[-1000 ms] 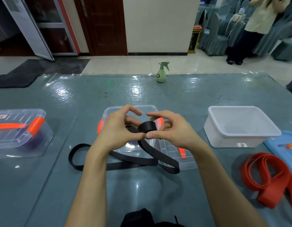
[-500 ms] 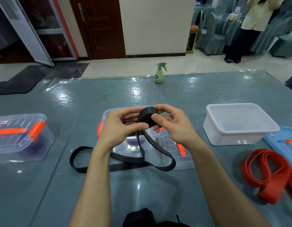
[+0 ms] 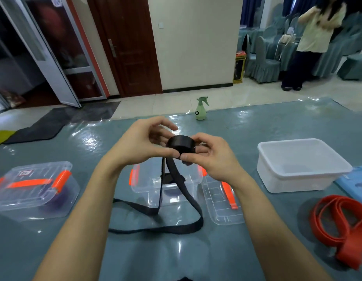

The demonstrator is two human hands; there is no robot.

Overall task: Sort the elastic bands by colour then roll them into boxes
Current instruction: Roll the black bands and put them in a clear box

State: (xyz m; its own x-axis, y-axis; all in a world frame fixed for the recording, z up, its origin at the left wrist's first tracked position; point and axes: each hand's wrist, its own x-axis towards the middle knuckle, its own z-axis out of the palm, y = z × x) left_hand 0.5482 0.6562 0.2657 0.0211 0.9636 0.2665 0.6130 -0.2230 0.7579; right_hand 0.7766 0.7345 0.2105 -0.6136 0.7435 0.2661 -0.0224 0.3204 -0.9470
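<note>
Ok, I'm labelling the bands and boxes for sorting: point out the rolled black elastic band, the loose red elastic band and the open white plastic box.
rolled black elastic band (image 3: 181, 146), head view, outer side of the coil.
loose red elastic band (image 3: 326, 218), head view, left loop.
open white plastic box (image 3: 297, 184), head view, front wall.

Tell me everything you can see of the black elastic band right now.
The black elastic band is a flat, matte strap, partly wound into a tight roll. The left hand and right hand pinch that roll above the open clear box. The unrolled tail hangs down in front of the box and loops loosely on the grey-blue table cover.
</note>
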